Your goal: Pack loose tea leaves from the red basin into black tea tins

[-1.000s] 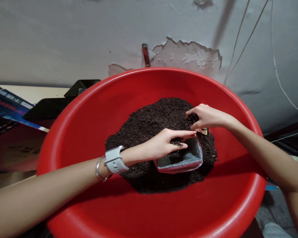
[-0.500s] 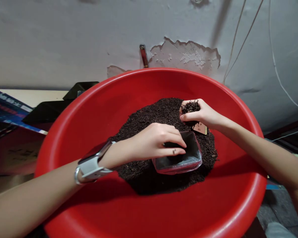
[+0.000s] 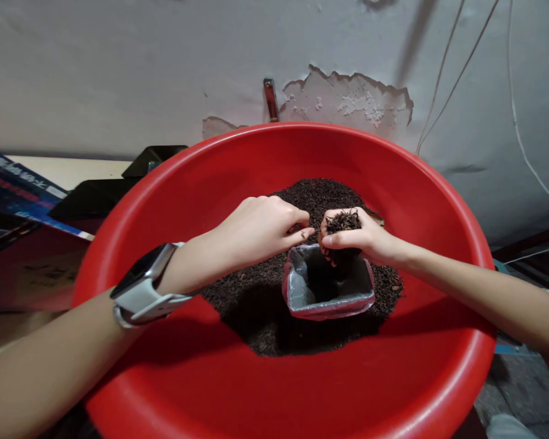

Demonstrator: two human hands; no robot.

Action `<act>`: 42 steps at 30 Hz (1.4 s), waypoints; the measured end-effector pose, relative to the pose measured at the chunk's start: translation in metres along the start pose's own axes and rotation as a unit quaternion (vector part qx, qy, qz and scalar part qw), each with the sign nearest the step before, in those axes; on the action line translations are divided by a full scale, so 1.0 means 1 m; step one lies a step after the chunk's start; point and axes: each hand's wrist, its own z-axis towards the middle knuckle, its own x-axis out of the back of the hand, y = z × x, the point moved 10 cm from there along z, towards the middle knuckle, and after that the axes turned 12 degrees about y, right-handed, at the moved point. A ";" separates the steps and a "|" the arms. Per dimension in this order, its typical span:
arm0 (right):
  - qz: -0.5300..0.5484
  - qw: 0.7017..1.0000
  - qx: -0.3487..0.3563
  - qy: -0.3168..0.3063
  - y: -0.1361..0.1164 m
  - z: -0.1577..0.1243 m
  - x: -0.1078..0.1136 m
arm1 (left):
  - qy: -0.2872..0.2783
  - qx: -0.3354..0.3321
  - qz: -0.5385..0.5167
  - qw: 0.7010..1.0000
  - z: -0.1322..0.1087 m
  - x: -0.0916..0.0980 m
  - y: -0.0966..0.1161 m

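Dark leaves (image 3: 343,222) fill cupped R hand (image 3: 374,236) abv open bag (image 3: 332,310).

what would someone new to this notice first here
Probably the big red basin filling the middle of the view, with a heap of dark tea-like leaves inside. Next, the right hand holding a handful of those leaves over an open silver-lined bag set in the heap. Behind the basin, a jagged patch of peeled plaster stands out on the grey wall.
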 end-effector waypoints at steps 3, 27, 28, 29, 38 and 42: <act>0.015 1.000 -0.021 -0.004 0.012 0.001 -0.005 | -0.035 0.009 0.042 0.998 -0.001 -0.005 -0.001; -0.029 0.995 -0.058 -0.070 0.019 -0.003 -0.016 | -0.039 0.014 0.062 0.997 -0.001 -0.007 -0.004; -0.021 0.995 -0.060 -0.072 0.018 -0.003 -0.017 | -0.040 0.015 0.061 0.997 -0.001 -0.007 -0.004; -0.015 0.995 -0.063 -0.072 0.017 -0.003 -0.017 | -0.042 0.015 0.060 0.997 -0.001 -0.008 -0.004; 0.025 0.993 -0.086 -0.077 0.018 -0.006 -0.021 | -0.040 0.021 0.056 0.997 -0.001 -0.009 -0.005; -0.030 0.995 -0.058 -0.069 0.016 -0.005 -0.018 | -0.046 0.035 0.051 0.997 0.001 -0.010 -0.017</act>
